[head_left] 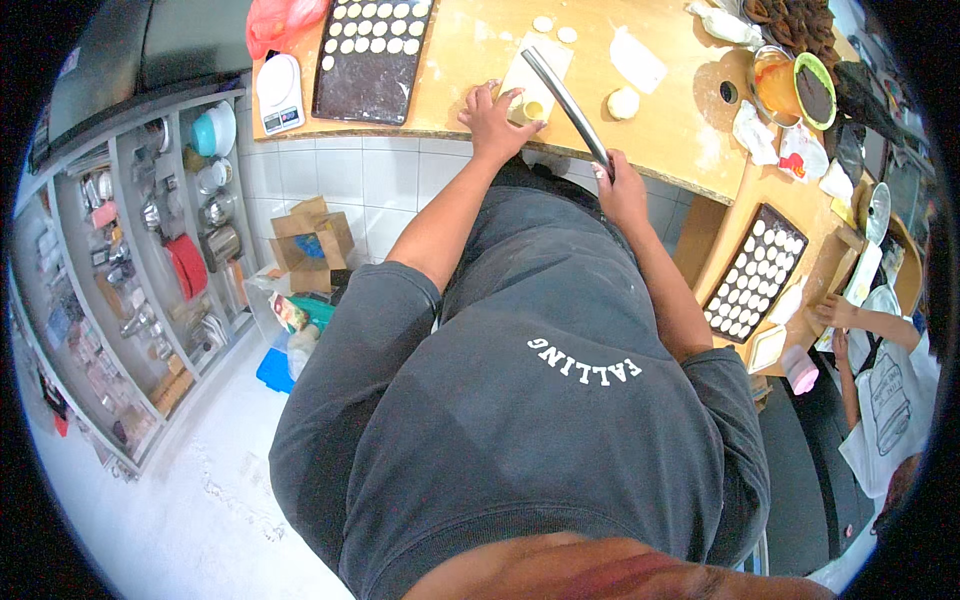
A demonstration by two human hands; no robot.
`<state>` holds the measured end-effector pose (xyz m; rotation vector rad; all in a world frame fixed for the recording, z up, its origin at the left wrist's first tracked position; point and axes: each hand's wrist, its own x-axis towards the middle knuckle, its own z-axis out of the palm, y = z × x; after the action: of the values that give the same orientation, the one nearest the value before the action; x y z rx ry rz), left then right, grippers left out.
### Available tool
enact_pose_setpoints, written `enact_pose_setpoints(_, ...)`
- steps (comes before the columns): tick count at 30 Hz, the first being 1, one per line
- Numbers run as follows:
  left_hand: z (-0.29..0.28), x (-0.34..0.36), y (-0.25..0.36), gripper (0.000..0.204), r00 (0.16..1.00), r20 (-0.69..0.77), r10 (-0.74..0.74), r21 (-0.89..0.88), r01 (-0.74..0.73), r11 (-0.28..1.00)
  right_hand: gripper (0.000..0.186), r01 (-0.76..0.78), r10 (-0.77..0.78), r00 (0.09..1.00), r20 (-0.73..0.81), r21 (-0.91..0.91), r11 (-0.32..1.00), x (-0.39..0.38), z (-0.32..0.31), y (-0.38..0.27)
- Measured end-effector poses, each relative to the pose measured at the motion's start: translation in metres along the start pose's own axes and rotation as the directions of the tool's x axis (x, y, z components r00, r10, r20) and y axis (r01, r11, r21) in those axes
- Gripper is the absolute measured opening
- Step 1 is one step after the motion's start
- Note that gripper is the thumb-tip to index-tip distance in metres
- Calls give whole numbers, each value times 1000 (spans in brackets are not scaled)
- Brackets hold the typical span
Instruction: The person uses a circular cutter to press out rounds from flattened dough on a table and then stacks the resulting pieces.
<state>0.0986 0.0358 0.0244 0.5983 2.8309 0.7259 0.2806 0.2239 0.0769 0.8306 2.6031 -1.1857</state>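
Observation:
On the wooden worktable a pale rectangular sheet of dough (534,70) lies in front of me. My left hand (490,120) rests at its near left edge with fingers spread, the thumb close against a small yellowish ring cutter (533,111). Whether the thumb touches the ring I cannot tell. My right hand (622,190) is closed round the lower end of a metal rolling pin (565,97), which slants up and left with its far end over the dough. Two dough discs (567,34) lie beyond the sheet, and a dough ball (623,103) sits to the right.
A dark tray (360,95) partly filled with dough discs stands at left, beside a white scale (279,90). Bowls (815,90) crowd the far right. Another full tray (757,272) lies near a co-worker's hand (838,312). Shelves (180,260) line the left wall.

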Motion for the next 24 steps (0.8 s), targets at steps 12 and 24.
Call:
enact_pose_setpoints(12,7,1,2,44,998,-1,-58,-62,57,996,28,-94,96,995,40,-34,995,7,-1,-5)
enact_pose_setpoints(24,11,0,-4,43,999,14,-53,-158,54,986,34,-214,216,976,-37,58,975,13,-9,0)
